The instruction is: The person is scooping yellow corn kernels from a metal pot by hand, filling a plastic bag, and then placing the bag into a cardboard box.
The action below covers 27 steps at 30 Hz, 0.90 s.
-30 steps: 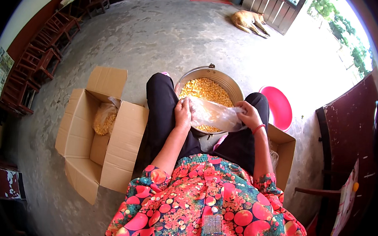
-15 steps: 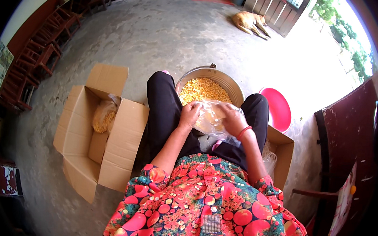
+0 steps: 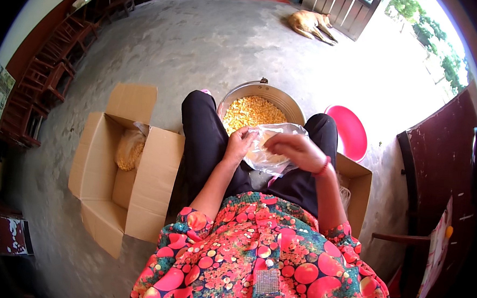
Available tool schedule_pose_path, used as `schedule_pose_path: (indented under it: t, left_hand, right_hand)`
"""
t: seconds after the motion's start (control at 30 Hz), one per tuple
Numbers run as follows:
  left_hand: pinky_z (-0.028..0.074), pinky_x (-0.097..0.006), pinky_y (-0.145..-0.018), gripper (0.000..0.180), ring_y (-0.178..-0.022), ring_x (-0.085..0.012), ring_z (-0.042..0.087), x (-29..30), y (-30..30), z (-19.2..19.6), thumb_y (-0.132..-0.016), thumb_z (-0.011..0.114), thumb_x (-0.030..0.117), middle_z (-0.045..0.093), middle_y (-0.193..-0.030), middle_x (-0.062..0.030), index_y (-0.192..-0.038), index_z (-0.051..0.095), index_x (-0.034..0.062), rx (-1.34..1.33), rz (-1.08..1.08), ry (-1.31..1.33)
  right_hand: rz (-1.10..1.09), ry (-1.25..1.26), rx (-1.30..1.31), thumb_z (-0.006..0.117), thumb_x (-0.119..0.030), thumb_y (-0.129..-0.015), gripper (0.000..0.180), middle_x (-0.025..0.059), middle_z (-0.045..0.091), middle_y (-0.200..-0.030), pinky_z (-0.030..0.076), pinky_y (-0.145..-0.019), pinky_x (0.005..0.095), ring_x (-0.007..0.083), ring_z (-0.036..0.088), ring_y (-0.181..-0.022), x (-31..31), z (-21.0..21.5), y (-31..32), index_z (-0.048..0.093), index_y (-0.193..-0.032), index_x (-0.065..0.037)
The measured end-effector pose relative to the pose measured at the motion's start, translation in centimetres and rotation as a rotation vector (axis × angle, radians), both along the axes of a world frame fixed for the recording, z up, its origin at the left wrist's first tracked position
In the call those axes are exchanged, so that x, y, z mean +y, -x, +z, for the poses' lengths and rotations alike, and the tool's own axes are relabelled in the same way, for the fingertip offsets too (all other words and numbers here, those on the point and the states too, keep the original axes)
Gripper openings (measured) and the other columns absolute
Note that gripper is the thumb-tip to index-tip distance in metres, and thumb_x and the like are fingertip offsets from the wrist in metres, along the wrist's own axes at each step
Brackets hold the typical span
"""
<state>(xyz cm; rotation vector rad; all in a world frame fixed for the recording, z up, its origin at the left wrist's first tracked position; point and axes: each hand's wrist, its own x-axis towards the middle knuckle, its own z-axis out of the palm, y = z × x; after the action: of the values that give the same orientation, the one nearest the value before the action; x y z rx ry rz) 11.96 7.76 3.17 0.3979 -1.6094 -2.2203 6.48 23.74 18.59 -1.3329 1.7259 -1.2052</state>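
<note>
Between my knees I hold a clear plastic bag (image 3: 265,160), crumpled and shiny, by its left edge. My left hand (image 3: 239,142) is closed on that edge, fingers pinched together. Over the bag's right part hovers my right hand (image 3: 302,151), a red band at its wrist. Its fingers point left, bent and slightly apart, with nothing visible in them; the fingertips are partly hidden. Just beyond the bag stands a metal bucket (image 3: 288,101) with a raised handle, holding loose yellow corn kernels (image 3: 253,111).
An open cardboard box (image 3: 98,163) at left contains a bag of corn kernels (image 3: 130,151). On the right are another cardboard box (image 3: 357,193), partly behind my arm, and a pink basin (image 3: 352,134). A dog (image 3: 311,24) lies near the door; wooden chairs (image 3: 51,77) line the left wall.
My right hand has lifted off the bag's right edge and turned over it, fingers now pointing left. My left hand keeps its grip. The view has shifted slightly.
</note>
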Motion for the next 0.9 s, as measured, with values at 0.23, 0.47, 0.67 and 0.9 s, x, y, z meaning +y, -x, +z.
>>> schedule_pose_path:
  t: [0.23, 0.47, 0.67, 0.9]
  left_hand:
    - [0.049, -0.027, -0.058, 0.017, -0.067, -0.0115, 0.058, -0.4, -0.1, 1.6, -0.082, 0.053, 0.023, 0.058, -0.075, -0.0015, -0.085, 0.056, 0.0066, 0.082, 0.062, -0.307]
    - [0.043, -0.025, -0.038, 0.022, -0.051, -0.0110, 0.050, -1.6, 0.1, 1.3, -0.084, 0.048, 0.030, 0.054, -0.068, -0.0016, -0.084, 0.052, 0.0083, -0.028, 0.198, -0.518]
    - [0.034, -0.018, -0.037, 0.025, -0.051, -0.0058, 0.044, -1.9, -0.2, 2.0, -0.082, 0.050, 0.025, 0.056, -0.078, 0.0002, -0.100, 0.051, 0.0091, -0.280, -0.011, -0.466]
    - [0.044, -0.025, -0.067, 0.030, -0.073, -0.0131, 0.055, -0.8, -0.3, -0.7, -0.066, 0.063, 0.007, 0.058, -0.079, -0.0033, -0.092, 0.050, -0.0001, -0.121, 0.094, 0.676]
  right_hand:
    - [-0.411, -0.550, 0.666, 0.051, -0.017, -0.071, 0.038, 0.0200, 0.054, -0.095, 0.039, -0.083, 0.0380, 0.0316, 0.050, -0.094, -0.7, -13.4, 3.9, 0.049, -0.109, -0.010]
    - [0.020, -0.685, 0.516, 0.051, -0.022, -0.073, 0.035, 0.0154, 0.057, -0.098, 0.041, -0.079, 0.0340, 0.0261, 0.053, -0.093, -0.7, -11.0, 4.3, 0.053, -0.103, -0.006]
    - [-0.579, -0.135, 0.477, 0.059, -0.032, -0.071, 0.066, 0.0210, 0.043, -0.117, 0.035, -0.090, 0.0339, 0.0318, 0.042, -0.109, -3.1, -13.0, 6.3, 0.030, -0.124, -0.005]
    - [-0.630, -0.618, 0.472, 0.055, -0.032, -0.070, 0.058, 0.0200, 0.048, -0.111, 0.037, -0.087, 0.0360, 0.0333, 0.047, -0.102, -1.2, -14.8, 7.0, 0.037, -0.121, -0.010]
